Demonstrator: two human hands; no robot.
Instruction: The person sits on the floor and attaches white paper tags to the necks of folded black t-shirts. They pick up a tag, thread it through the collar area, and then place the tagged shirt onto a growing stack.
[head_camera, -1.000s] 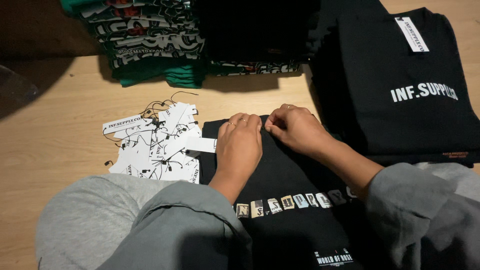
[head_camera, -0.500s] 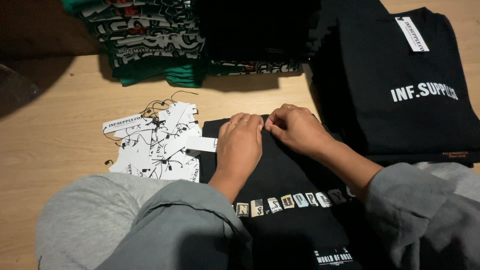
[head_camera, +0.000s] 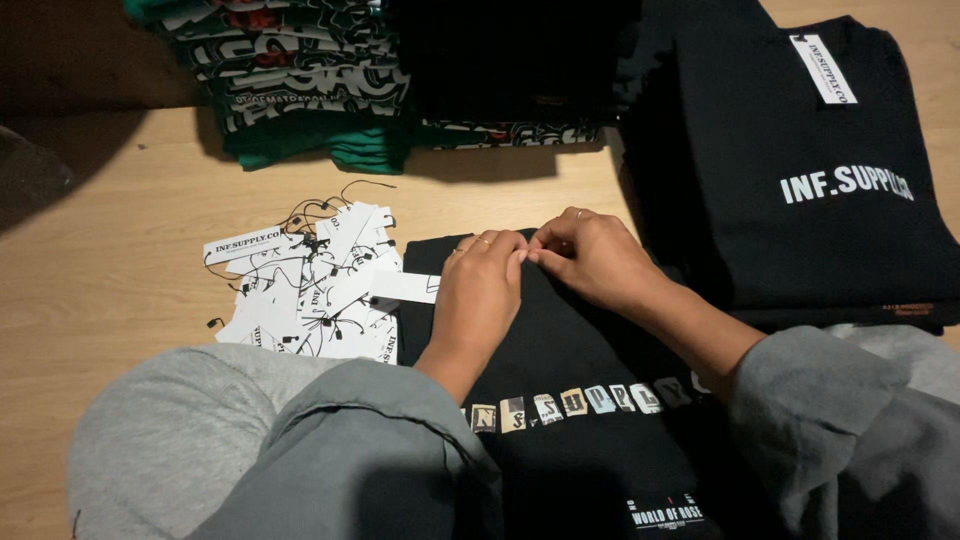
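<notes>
Your left hand (head_camera: 480, 290) and right hand (head_camera: 590, 260) meet fingertip to fingertip mid-frame, pinching the top edge of the black shirt (head_camera: 560, 400), maybe something small there too. White hang tags (head_camera: 310, 290) crowd left; folded shirt stacks (head_camera: 820, 170) fill the top.

- My hands, left (head_camera: 485, 285) and right (head_camera: 590, 258), meet on the shirt (head_camera: 560, 350) before me.
- Tags (head_camera: 310, 285) lie just left of it on the table (head_camera: 120, 260).
- Folded pile (head_camera: 820, 170) sits right; stacks (head_camera: 400, 80) behind.
</notes>
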